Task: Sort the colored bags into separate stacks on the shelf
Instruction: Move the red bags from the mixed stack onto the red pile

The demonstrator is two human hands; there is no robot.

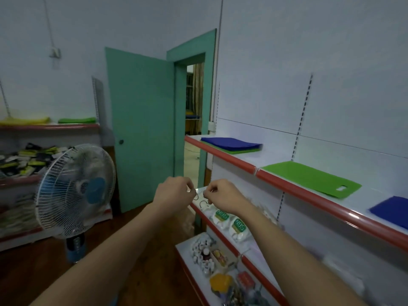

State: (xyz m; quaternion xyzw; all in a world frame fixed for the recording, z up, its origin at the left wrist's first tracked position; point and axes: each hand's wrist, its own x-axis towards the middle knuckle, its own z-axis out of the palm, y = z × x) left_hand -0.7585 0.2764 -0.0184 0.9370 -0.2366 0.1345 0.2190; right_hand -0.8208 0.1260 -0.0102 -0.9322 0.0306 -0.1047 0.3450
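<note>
Two arms outstretched | left hand (174,191) fingers curled, holding nothing | right hand (223,195) likewise

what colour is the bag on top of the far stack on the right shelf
Blue: the top bag lies on a green bag, seen in the head view.

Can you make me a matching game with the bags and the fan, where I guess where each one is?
Things:
1. yellow bags
2. blue stack on green bags
3. single green bag
4. fan

Places:
A. flat on the right shelf, just past its red joint
B. on the floor by the teal door
C. far end of the right shelf, near the doorway
D. top of the left shelf

Pairs: 1-D, 2-C, 3-A, 4-B
</note>
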